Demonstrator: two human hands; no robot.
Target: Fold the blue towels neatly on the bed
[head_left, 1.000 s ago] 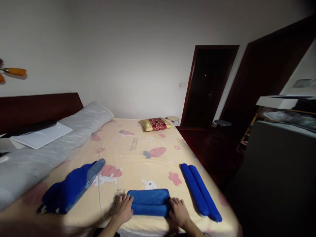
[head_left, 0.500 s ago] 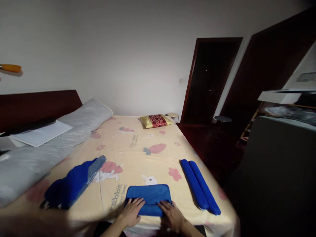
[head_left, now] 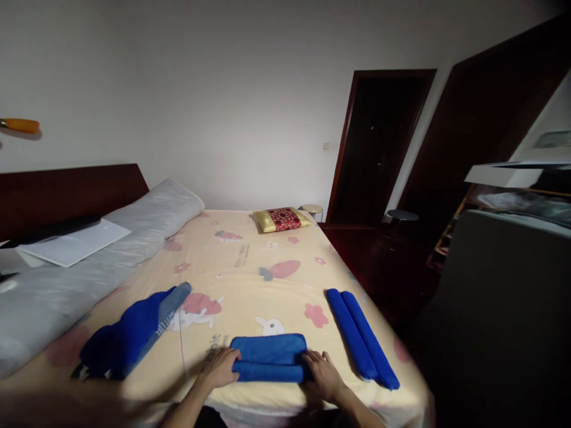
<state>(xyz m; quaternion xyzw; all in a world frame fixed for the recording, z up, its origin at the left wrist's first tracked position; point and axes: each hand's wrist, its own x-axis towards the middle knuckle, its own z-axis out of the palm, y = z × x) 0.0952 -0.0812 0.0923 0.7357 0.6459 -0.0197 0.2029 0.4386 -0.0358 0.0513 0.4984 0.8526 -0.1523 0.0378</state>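
Observation:
A folded blue towel [head_left: 269, 348] lies on the bed in front of me, its near edge turned over into a thick roll. My left hand [head_left: 222, 367] grips the left end of that roll, fingers curled over it. At the opposite end my right hand [head_left: 325, 373] holds the roll the same way. To the right lie two long blue rolls [head_left: 362, 336], side by side. A crumpled blue cloth with a grey band [head_left: 127, 333] rests on the left.
The bed [head_left: 250, 297] has a cream sheet with rabbit prints. A grey bolster-like bundle [head_left: 147, 220] runs along the headboard, with a white flat item [head_left: 75, 242] on it. A gold and red pillow [head_left: 282, 219] lies at the far edge. Stools [head_left: 402, 215] stand beyond.
My hands have moved apart from the top of the towel to its two ends. The towel's near edge now forms a narrower, more distinct roll.

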